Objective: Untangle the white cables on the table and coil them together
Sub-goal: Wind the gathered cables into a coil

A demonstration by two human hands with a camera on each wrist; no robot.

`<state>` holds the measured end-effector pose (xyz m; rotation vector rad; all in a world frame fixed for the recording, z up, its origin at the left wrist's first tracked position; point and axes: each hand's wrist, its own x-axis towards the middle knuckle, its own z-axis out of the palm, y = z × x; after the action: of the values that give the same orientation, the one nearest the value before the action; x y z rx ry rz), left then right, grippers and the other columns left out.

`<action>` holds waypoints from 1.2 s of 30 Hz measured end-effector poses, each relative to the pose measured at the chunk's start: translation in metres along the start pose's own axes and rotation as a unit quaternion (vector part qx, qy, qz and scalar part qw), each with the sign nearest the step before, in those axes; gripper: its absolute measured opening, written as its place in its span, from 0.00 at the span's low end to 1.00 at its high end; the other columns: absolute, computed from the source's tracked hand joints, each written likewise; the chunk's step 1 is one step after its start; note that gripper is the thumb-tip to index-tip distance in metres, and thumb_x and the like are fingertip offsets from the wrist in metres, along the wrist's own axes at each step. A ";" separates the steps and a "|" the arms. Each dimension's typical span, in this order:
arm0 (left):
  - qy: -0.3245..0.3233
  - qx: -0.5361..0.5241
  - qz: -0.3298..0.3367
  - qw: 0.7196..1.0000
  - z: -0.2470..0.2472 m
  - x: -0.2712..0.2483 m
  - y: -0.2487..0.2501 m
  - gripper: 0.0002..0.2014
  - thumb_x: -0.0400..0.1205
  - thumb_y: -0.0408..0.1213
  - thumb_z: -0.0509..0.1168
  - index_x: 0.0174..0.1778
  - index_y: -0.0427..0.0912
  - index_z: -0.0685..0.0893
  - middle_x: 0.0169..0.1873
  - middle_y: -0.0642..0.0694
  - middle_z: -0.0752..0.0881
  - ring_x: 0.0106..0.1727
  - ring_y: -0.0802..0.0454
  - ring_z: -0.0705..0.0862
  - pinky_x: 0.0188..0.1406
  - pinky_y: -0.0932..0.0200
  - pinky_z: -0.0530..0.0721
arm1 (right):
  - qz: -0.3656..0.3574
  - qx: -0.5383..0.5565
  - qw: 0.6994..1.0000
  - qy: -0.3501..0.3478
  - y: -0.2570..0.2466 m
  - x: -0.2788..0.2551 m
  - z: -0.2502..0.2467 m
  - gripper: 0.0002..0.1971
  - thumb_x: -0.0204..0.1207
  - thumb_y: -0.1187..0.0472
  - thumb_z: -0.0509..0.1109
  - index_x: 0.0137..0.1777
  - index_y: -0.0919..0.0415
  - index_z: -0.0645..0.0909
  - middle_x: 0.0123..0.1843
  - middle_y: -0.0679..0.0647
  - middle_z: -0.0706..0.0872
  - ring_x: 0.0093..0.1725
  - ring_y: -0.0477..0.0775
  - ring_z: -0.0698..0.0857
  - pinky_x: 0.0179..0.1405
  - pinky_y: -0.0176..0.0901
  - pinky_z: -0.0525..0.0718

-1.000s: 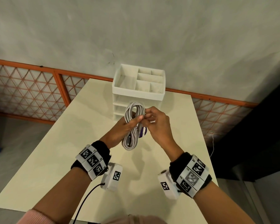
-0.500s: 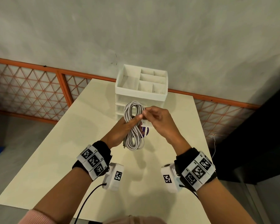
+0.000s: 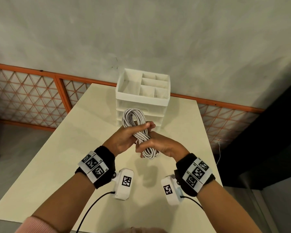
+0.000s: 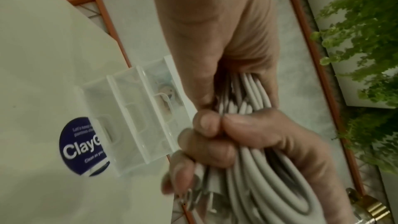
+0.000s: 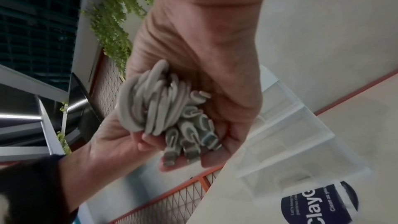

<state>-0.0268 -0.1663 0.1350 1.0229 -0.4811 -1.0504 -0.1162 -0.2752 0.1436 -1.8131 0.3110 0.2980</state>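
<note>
Cream table (image 3: 60, 165) (grey wall (image 3: 141, 31) behind)

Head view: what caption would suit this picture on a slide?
Both hands, left hand and right hand, grip a coiled bundle of white cables above the table.

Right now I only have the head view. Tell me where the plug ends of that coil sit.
Observer: The right wrist view shows the plug ends clustered at one end of the cable coil, lying on the fingers of the right hand.
Operator: Check the left hand's grip.
Observer: The left wrist view shows the left hand curled around the coil's strands.
Operator: Name anything hidden behind the hands.
Observer: A dark blue round sticker lies on the table at the foot of the drawer organizer.
</note>
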 end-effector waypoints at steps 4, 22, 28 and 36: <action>-0.008 -0.117 0.037 0.992 -0.002 -0.001 0.004 0.18 0.74 0.30 0.66 0.60 0.46 0.83 0.55 0.46 0.90 0.49 0.51 0.89 0.48 0.57 0.88 | -0.006 -0.005 1.000 -0.027 0.005 0.002 0.001 0.04 0.62 0.64 0.71 0.36 0.60 0.79 0.33 0.56 0.82 0.36 0.55 0.86 0.48 0.54 0.82; 0.287 -0.207 -0.041 0.935 0.000 0.029 -0.010 0.17 0.79 0.34 0.68 0.27 0.45 0.69 0.11 0.54 0.65 0.11 0.59 0.64 0.14 0.68 0.70 | -0.020 -0.289 0.949 0.125 0.030 0.015 0.020 0.17 0.67 0.64 0.70 0.28 0.53 0.64 0.25 0.48 0.72 0.25 0.50 0.72 0.24 0.41 0.66; 0.186 -0.231 -0.090 0.951 -0.011 0.029 -0.009 0.18 0.72 0.50 0.74 0.26 0.43 0.77 0.27 0.47 0.84 0.34 0.52 0.85 0.44 0.56 0.82 | 0.018 -0.168 0.984 0.057 0.037 0.016 0.003 0.15 0.70 0.67 0.70 0.29 0.56 0.68 0.27 0.52 0.75 0.28 0.53 0.79 0.34 0.44 0.76; 0.301 -0.253 -0.088 0.915 -0.010 0.052 -0.025 0.21 0.80 0.42 0.62 0.22 0.44 0.67 0.11 0.52 0.68 0.11 0.57 0.68 0.19 0.64 0.70 | -0.009 -0.186 0.976 0.117 0.051 0.017 0.012 0.07 0.74 0.61 0.71 0.50 0.57 0.77 0.41 0.60 0.86 0.37 0.62 0.86 0.36 0.47 0.82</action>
<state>-0.0076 -0.2108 0.1022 0.8677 0.3813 -0.8865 -0.1198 -0.2777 0.0886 -2.2258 0.4253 0.1330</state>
